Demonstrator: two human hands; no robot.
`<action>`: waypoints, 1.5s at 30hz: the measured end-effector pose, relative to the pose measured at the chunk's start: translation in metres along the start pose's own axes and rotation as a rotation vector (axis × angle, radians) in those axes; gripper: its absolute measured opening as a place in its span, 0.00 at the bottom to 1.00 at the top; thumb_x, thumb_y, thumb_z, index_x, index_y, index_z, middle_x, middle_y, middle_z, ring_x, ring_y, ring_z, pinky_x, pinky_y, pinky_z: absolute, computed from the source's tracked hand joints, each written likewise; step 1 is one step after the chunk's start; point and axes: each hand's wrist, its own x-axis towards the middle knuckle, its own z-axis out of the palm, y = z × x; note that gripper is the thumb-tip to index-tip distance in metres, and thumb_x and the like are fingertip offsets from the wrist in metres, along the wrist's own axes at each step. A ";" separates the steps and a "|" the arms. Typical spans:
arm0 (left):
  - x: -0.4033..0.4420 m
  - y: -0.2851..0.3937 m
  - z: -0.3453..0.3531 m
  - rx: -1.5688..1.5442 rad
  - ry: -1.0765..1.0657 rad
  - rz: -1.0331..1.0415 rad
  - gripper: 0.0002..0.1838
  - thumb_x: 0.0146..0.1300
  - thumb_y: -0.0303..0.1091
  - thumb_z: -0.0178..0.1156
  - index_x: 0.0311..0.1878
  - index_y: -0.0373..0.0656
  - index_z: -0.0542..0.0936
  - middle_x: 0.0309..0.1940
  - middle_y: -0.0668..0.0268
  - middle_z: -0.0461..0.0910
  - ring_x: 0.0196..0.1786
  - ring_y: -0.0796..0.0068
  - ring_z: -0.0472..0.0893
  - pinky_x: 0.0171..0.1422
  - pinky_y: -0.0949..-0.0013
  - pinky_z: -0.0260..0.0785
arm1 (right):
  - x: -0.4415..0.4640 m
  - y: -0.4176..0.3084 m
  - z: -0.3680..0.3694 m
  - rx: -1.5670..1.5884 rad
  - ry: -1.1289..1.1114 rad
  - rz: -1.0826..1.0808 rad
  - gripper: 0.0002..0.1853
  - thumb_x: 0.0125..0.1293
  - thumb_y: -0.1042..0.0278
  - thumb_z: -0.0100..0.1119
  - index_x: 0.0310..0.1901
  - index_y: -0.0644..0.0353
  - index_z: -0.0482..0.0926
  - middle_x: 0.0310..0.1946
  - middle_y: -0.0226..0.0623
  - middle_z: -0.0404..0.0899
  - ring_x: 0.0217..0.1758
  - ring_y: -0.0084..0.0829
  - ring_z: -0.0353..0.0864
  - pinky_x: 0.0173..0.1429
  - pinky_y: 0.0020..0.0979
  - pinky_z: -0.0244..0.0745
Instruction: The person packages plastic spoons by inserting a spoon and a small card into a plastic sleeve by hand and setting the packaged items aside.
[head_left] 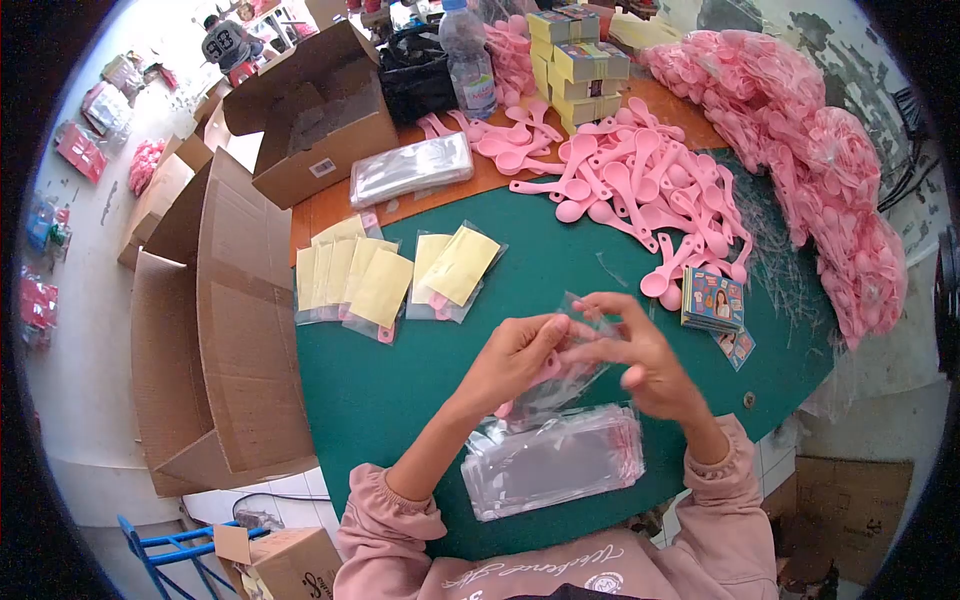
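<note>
Above the green table my left hand (515, 360) is closed on a clear plastic bag (575, 385), thumb and fingers pinching its upper end. A pink spoon (547, 370) shows partly inside or behind the film, much of it hidden by the hand. My right hand (645, 355) is at the bag's top edge, its fingers apart and slightly blurred against the film. Just below both hands lies a stack of flat clear bags (555, 465). To the right sits a stack of printed cards (712, 298), with one loose card (737, 348) beside it.
Filled bags with cream cards (380, 285) lie at the left. A heap of pink spoons (640, 180) covers the back. Big bags of spoons (800, 150) line the right. Behind are card bundles (575, 65), a water bottle (468, 65) and a clear packet (412, 170). Cardboard boxes (240, 330) stand left.
</note>
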 end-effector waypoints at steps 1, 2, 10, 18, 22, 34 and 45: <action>0.000 0.005 -0.002 0.041 0.017 -0.027 0.20 0.70 0.40 0.41 0.41 0.34 0.78 0.34 0.63 0.81 0.30 0.84 0.76 0.32 0.80 0.69 | -0.003 0.001 -0.015 -0.009 0.046 0.073 0.28 0.63 0.40 0.41 0.42 0.59 0.79 0.51 0.43 0.65 0.53 0.38 0.65 0.52 0.36 0.64; 0.000 0.008 -0.005 0.039 0.018 -0.028 0.20 0.70 0.40 0.41 0.41 0.34 0.78 0.34 0.63 0.81 0.30 0.84 0.76 0.32 0.80 0.69 | -0.008 0.004 -0.035 -0.017 0.091 0.147 0.25 0.63 0.43 0.45 0.42 0.59 0.79 0.51 0.44 0.66 0.51 0.39 0.66 0.52 0.36 0.64; 0.004 0.002 -0.017 -0.106 -0.047 -0.060 0.19 0.70 0.39 0.42 0.45 0.33 0.76 0.35 0.60 0.80 0.40 0.76 0.81 0.38 0.77 0.74 | -0.077 0.068 -0.122 -0.871 0.544 0.859 0.17 0.53 0.62 0.60 0.41 0.64 0.75 0.29 0.46 0.78 0.34 0.44 0.79 0.40 0.39 0.71; 0.003 0.002 -0.017 -0.050 -0.092 -0.054 0.18 0.70 0.39 0.42 0.46 0.34 0.76 0.37 0.59 0.80 0.41 0.75 0.80 0.42 0.78 0.71 | -0.048 0.023 -0.100 -1.171 0.760 0.910 0.11 0.54 0.70 0.59 0.40 0.58 0.73 0.22 0.40 0.73 0.25 0.32 0.74 0.31 0.33 0.67; 0.003 0.001 -0.016 0.029 -0.109 -0.020 0.18 0.69 0.38 0.42 0.45 0.34 0.77 0.36 0.60 0.80 0.40 0.77 0.79 0.43 0.77 0.71 | -0.023 -0.008 -0.077 -0.669 0.710 0.476 0.07 0.57 0.76 0.56 0.38 0.61 0.72 0.22 0.31 0.72 0.23 0.20 0.67 0.28 0.22 0.62; 0.005 -0.008 -0.012 0.046 -0.118 0.060 0.18 0.67 0.41 0.46 0.42 0.37 0.79 0.31 0.63 0.82 0.35 0.80 0.79 0.42 0.76 0.71 | -0.002 -0.017 -0.052 -0.254 0.629 0.326 0.03 0.57 0.77 0.57 0.33 0.65 0.76 0.23 0.28 0.76 0.25 0.14 0.69 0.28 0.19 0.65; 0.004 -0.010 -0.013 0.229 -0.061 0.048 0.16 0.67 0.39 0.48 0.42 0.36 0.79 0.27 0.64 0.81 0.30 0.80 0.76 0.38 0.75 0.70 | 0.002 -0.023 -0.038 -0.352 0.155 0.212 0.06 0.53 0.79 0.59 0.34 0.68 0.75 0.24 0.34 0.76 0.26 0.18 0.74 0.30 0.21 0.70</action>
